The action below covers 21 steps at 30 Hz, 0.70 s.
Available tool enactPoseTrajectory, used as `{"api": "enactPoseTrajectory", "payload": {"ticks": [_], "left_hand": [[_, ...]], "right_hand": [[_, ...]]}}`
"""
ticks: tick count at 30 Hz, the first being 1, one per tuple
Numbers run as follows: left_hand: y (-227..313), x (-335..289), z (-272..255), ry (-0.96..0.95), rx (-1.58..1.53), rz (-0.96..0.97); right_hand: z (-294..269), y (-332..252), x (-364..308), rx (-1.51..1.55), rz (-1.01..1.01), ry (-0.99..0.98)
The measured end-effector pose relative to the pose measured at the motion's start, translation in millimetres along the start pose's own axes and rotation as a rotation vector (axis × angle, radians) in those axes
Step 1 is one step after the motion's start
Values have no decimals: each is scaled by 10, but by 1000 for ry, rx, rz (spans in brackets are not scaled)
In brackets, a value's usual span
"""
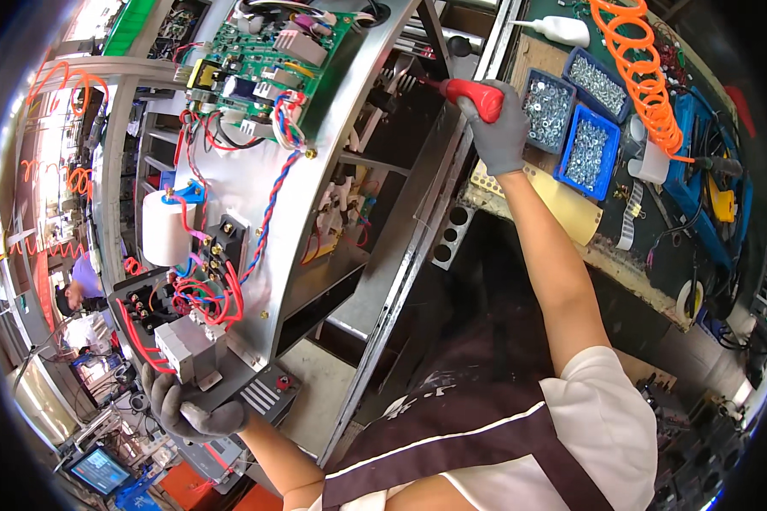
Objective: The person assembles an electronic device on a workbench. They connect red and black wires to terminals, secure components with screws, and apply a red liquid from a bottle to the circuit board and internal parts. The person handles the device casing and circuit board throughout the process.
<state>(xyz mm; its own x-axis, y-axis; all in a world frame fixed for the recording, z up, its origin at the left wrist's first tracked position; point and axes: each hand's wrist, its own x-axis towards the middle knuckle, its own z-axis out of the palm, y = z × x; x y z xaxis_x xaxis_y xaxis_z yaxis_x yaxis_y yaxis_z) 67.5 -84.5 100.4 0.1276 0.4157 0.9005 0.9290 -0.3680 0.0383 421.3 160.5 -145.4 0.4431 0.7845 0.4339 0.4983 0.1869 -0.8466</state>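
The bulbous red tool handle (479, 98) looked like smooth, glossy plastic. Matt grey fabric gloves (511, 119) covered the left hand (187, 413) and right hand (500, 136). The boxy light-grey block (192, 351) appeared dull plastic, the broad silver panel (260, 192) smooth metal, the coiled orange hose (666, 136) shiny plastic, the dark brown apron (452, 444) matt cloth.

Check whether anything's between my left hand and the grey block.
Red wires run down to the left side of the grey block, close by your left hand. Nothing else visible stands between; whether hand and block touch is unclear.
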Motion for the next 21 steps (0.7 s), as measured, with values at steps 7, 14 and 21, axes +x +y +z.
{"api": "enactPoseTrajectory", "payload": {"ticks": [7, 14, 21], "left_hand": [[-3, 3, 45, 31, -36, -22], [23, -21, 85, 65, -41, -47], [7, -16, 91, 135, -123, -71]], "right_hand": [[-57, 134, -139, 55, 78, 116], [-462, -78, -481, 908, 656, 235], [-572, -212, -669, 1094, 615, 160]]}}
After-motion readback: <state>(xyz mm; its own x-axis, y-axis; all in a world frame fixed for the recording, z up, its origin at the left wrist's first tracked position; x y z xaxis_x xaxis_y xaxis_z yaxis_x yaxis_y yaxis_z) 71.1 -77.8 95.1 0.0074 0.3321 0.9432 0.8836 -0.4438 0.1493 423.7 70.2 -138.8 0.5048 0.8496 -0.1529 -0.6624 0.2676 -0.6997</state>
